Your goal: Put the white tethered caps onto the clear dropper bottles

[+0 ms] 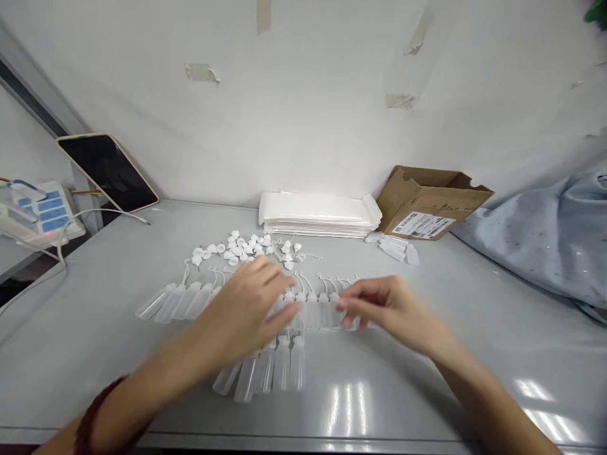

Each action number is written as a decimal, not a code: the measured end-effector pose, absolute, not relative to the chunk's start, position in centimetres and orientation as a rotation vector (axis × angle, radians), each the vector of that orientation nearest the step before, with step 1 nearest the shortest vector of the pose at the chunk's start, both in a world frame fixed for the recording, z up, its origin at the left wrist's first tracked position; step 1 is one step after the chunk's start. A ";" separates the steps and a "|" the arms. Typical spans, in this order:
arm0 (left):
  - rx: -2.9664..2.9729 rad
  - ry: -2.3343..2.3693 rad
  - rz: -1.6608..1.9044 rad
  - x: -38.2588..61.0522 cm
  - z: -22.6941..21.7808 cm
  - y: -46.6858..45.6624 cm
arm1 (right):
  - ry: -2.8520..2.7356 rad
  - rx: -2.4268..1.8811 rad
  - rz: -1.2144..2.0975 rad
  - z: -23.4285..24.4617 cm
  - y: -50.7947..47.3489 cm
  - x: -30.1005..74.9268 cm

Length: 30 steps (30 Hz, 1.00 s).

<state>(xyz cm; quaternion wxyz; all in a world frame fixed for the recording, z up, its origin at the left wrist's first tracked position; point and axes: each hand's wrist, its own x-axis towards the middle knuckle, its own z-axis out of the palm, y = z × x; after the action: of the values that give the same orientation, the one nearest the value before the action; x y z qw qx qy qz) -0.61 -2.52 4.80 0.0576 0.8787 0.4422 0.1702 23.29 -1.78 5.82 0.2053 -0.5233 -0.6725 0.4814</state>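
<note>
In the head view, translucent plastic bottles [311,313] with thin white straps lay in two rows on the bench [408,404]. The left hand [256,300], thumb and fingers parted, covered the back row's middle; the right hand [389,309], fingertips close, overlapped its right end, possible hold unclear.

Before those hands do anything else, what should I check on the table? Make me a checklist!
1. Back-row bottles lying side by side: ok, where the hands don't hide them.
2. Front-row bottles back from the table's near edge: ok.
3. White caps in neat lines: not ok, they're loosely scattered behind the back row.
4. Clear pieces by the cardboard box tidy: not ok, they're jumbled.
5. Left hand free: cannot tell, it's blurred.
6. Right hand gripping a bottle: cannot tell.
</note>
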 end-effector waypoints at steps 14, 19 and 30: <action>2.807 1.396 0.413 -2.2 2.2 4.6 | -1.983 -1.501 0.085 -0.2 6.9 30.9; 2.700 1.359 0.537 -2.0 2.3 4.6 | -2.228 -1.440 -0.091 -0.7 8.2 31.3; 1.947 1.438 1.036 -2.3 4.3 3.6 | -2.367 -1.530 -0.348 -1.6 9.4 31.8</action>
<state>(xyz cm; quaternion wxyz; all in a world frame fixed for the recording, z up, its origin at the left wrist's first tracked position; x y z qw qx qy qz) -2.27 3.56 4.28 0.2517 0.7157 0.5285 0.3809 31.77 9.44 -1.58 0.1502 -0.5327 -0.8240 -0.1210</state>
